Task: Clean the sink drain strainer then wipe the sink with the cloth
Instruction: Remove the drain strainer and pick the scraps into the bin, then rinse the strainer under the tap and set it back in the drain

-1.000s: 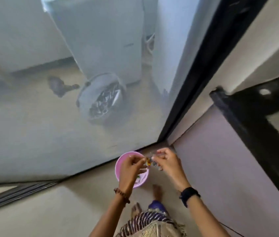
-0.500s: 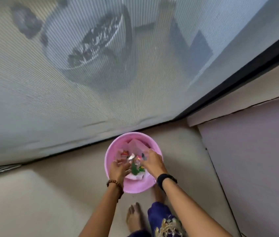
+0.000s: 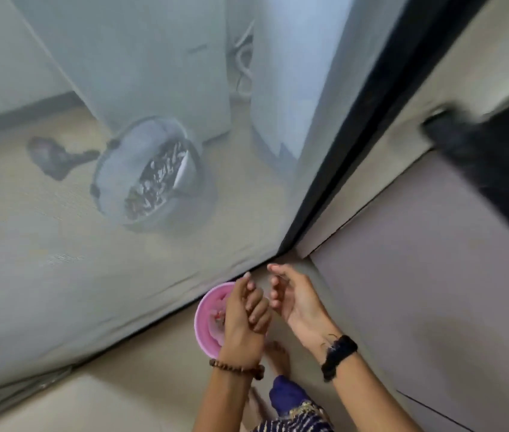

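A small pink bin [image 3: 199, 322] stands on the beige floor by the mesh screen, with scraps of waste inside. My left hand [image 3: 242, 319] hovers right over it with its back to the camera and its fingers curled inward; what lies in its palm is hidden. My right hand [image 3: 295, 302] is beside it, a little to the right, with relaxed spread fingers and nothing in it. Neither the sink strainer, the sink nor the cloth shows in this view.
A grey mesh screen [image 3: 122, 275] fills the left, held by a black frame [image 3: 325, 169]. Behind it stand a grey bucket [image 3: 150, 176] with debris and white appliances. A pale wall [image 3: 418, 291] closes the right side. My bare foot [image 3: 276, 357] is beside the bin.
Both hands have lifted out of the pink bin. The right hand has let go and spread its fingers. The view has swung up and away from the bin.
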